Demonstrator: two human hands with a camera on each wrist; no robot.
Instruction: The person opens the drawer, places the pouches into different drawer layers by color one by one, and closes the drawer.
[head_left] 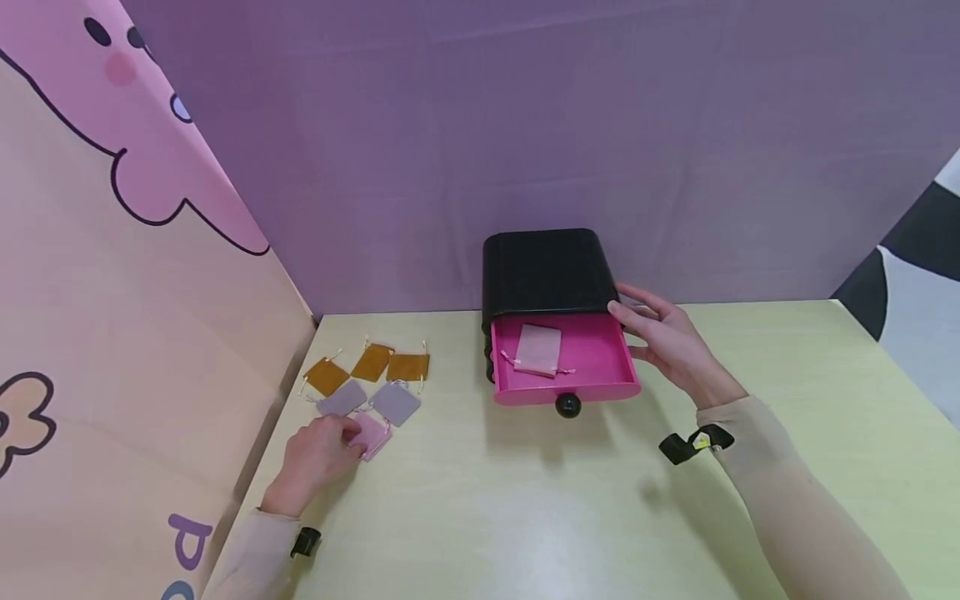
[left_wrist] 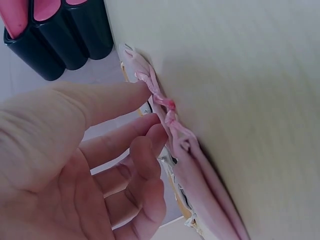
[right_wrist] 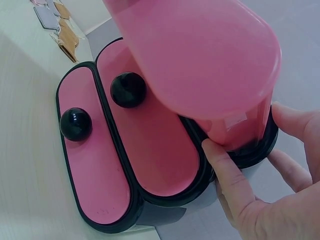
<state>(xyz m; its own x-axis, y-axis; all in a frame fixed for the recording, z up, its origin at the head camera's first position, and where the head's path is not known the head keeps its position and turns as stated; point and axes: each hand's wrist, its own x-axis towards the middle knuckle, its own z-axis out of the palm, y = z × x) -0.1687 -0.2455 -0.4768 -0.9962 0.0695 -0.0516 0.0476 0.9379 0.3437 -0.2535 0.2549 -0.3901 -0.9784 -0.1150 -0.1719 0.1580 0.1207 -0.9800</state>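
Observation:
At the left of the table, my left hand [head_left: 318,454] pinches at a pink drawstring pouch [head_left: 371,433]. In the left wrist view, the thumb and curled fingers [left_wrist: 145,155] meet the pouch's gathered cord edge [left_wrist: 172,117]. My right hand [head_left: 671,342] grips the right side of a black drawer cabinet [head_left: 551,271], thumb near its top edge and fingers lower down. The cabinet's top pink drawer [head_left: 600,358] is pulled out, and a pale pink pouch [head_left: 537,348] lies inside it. The two lower drawers [right_wrist: 150,145] are closed, seen in the right wrist view.
Several brown pouches [head_left: 407,367] and two grey pouches [head_left: 396,403] lie just beyond my left hand. A round black knob [head_left: 568,405] sticks out from the open drawer's front. A purple backdrop [head_left: 390,167] rises behind the table [head_left: 525,517], with a printed panel [head_left: 150,333] along the left.

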